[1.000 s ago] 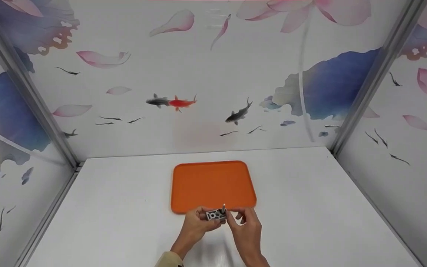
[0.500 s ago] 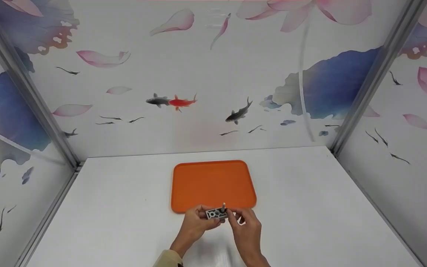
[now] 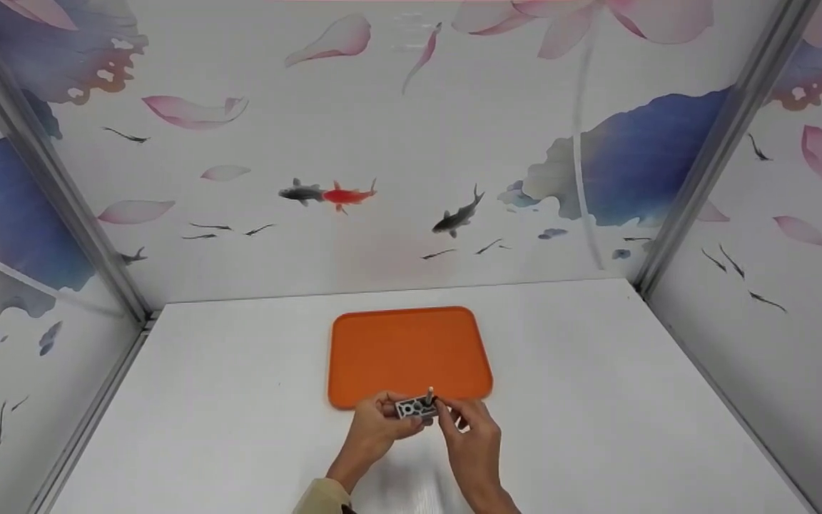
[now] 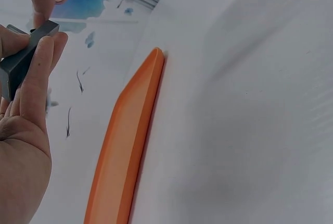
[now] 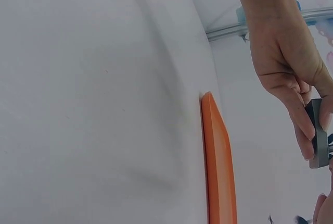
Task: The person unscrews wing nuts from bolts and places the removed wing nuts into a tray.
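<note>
Nearest the viewer, a beige sleeve (image 3: 322,497) is covering the left wrist, and both hands are working together above the white table (image 3: 240,428). The left hand (image 3: 377,427) is gripping a grey metal block (image 3: 408,409), thumb on one side and fingers curling round the other, with the openwork face showing to the head camera. A slim pale pin (image 3: 430,394) is standing up from the block's right end. There, the right hand (image 3: 474,437) is bringing thumb and forefinger together, seemingly pinching a small dark piece (image 3: 435,401) beside the pin; whether that piece is loose or fixed, I cannot tell.

The step in hand appears to be fine fingertip work at the pin end, with the left hand serving as the clamp. The next move is probably calling for a firm left grip and small, precise right-hand motion.

Beyond the hands, an orange tray (image 3: 404,350) is lying flat on the table, and farther off a painted wall panel (image 3: 382,143) is closing the space.
</note>
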Demonstrator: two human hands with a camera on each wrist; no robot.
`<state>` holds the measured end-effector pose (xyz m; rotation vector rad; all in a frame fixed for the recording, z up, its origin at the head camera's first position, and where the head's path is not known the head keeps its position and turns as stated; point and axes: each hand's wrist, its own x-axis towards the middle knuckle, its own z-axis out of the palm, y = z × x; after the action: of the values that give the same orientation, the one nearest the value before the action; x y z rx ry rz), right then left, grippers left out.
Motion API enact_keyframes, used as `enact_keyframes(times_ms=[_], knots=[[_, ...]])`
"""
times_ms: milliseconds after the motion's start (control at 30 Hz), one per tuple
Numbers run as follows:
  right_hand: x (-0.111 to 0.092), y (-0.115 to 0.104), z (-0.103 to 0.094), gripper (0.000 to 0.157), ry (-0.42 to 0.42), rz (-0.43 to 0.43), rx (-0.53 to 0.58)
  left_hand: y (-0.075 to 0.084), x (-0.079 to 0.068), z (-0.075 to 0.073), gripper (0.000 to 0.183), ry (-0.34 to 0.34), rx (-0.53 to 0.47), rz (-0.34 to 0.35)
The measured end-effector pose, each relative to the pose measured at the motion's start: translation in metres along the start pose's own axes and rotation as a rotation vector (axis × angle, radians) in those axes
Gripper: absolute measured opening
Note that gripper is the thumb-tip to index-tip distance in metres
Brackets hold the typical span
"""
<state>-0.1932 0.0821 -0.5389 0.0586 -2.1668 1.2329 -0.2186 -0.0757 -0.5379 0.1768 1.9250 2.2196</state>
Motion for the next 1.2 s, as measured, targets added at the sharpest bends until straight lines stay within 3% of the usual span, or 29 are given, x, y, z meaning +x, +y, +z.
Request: enact_keyframes(times_ms=[1200], knots=[[-0.0069,-0.0019,-0.0021,0.017,-0.108,-0.021,0.076,0.0024,-0.0029,0.002,0.037,0.001,0.013,0.015]])
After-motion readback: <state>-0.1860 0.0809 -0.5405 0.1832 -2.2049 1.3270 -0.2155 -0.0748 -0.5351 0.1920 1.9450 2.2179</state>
